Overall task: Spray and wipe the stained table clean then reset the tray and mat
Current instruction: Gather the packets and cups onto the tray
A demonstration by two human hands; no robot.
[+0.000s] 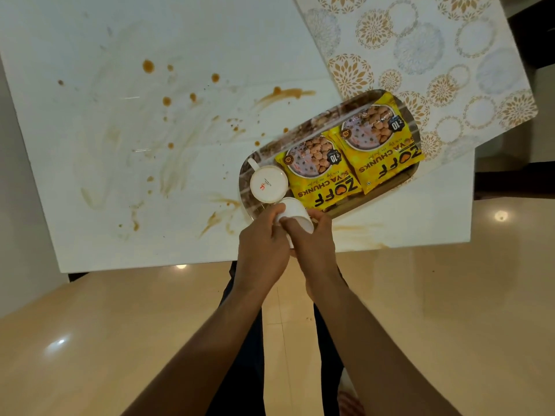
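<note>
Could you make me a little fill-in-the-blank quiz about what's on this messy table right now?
1. The two yellow snack packets lie side by side on the oval patterned ____.
2. Both the left hand and the right hand hold one white ____.
3. Another white cup stands upside down, to the ____ of the packets.
4. The white table bears many stains of a ____ colour.

Missing words: tray; cup; left; brown

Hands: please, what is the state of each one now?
Left hand: grips the white cup.
Right hand: holds the same cup.
</note>
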